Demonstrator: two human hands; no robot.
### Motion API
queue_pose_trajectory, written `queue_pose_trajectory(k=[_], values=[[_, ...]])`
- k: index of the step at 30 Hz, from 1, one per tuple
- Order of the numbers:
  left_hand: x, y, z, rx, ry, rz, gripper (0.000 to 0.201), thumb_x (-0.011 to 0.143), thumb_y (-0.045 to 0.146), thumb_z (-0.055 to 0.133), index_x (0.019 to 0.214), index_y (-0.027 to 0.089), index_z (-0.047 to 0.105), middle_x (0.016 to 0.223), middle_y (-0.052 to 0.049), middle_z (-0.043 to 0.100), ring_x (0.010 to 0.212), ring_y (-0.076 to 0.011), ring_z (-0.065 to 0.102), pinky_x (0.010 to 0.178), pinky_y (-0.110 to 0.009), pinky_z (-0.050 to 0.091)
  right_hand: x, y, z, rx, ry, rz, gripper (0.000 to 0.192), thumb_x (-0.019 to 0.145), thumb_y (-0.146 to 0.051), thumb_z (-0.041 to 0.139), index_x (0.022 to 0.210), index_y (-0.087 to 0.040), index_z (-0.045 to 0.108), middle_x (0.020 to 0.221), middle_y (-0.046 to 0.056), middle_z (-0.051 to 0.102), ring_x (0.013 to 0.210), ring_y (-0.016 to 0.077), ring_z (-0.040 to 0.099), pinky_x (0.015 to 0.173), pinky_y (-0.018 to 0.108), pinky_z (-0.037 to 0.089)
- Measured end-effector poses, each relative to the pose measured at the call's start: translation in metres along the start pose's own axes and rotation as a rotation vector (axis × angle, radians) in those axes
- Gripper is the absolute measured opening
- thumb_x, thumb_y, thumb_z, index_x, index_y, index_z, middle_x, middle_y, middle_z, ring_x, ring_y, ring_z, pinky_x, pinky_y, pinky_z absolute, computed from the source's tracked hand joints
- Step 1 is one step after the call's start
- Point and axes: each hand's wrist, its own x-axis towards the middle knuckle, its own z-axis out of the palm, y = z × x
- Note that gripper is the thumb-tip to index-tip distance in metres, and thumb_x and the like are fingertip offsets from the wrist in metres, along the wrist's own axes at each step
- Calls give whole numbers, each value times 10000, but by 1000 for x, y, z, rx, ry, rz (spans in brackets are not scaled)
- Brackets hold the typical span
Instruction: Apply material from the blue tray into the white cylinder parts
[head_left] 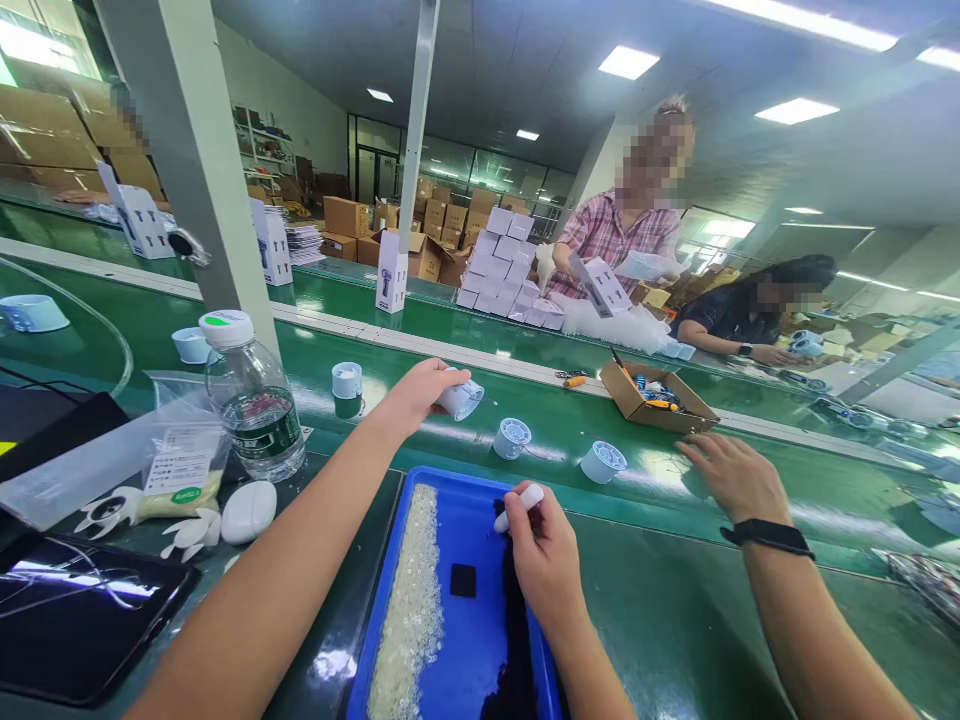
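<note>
My left hand (424, 395) is closed around a light blue plastic cup-shaped part (463, 398), tilted over the green conveyor belt. My right hand (544, 545) grips a white pen-shaped tool (525, 505) above the right side of a blue tray (480, 660). Small clear ring-like pieces (405, 610) line the tray's left side, and black bits (510, 640) its right side. A black square piece (463, 580) lies between them. Similar light blue parts stand on the belt: one (512, 438) just right of my left hand, another (604, 461) farther right, a third (346, 380) to the left.
At right, a co-worker's hand (739, 480) with a black wristband reaches over the belt near a cardboard box (660, 395) of tools. A water bottle (255, 410), a white case (249, 512) and a dark tablet (82, 620) lie left. Two people work beyond the belt by stacked white boxes (499, 265).
</note>
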Motion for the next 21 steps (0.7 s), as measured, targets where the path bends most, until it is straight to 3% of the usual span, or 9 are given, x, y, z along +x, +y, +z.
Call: queue_pose_trajectory(k=[3,8,16,21], values=[[0,-1,0,-4,-11,10,327,598,368,727,677,187,466,629,4,563,568,-118,499,547,-274,383,-1,-1,1,16,-23,18,212,891,-393,475,815,-199,516,643,-24,532,571,124,485,568,231,407],[-1,-2,-1,16,-20,18,312,601,368,715,676,191,469,635,8,565,578,-123,505,553,-273,384,-4,0,4,59,-188,-24,200,877,-383,504,792,-202,497,667,-24,493,576,121,464,548,224,400],[-2,-3,2,63,-36,21,342,600,383,708,679,197,432,635,14,549,588,-125,501,542,-266,378,-9,-7,-1,87,-88,-76,144,892,-323,483,817,-204,507,656,-30,499,556,113,478,546,227,408],[0,-9,4,66,-51,-3,340,599,381,713,689,196,442,631,16,548,569,-118,495,532,-259,383,-11,-13,3,50,-374,-155,95,837,-270,565,781,-194,570,663,-12,549,576,119,510,539,224,426]])
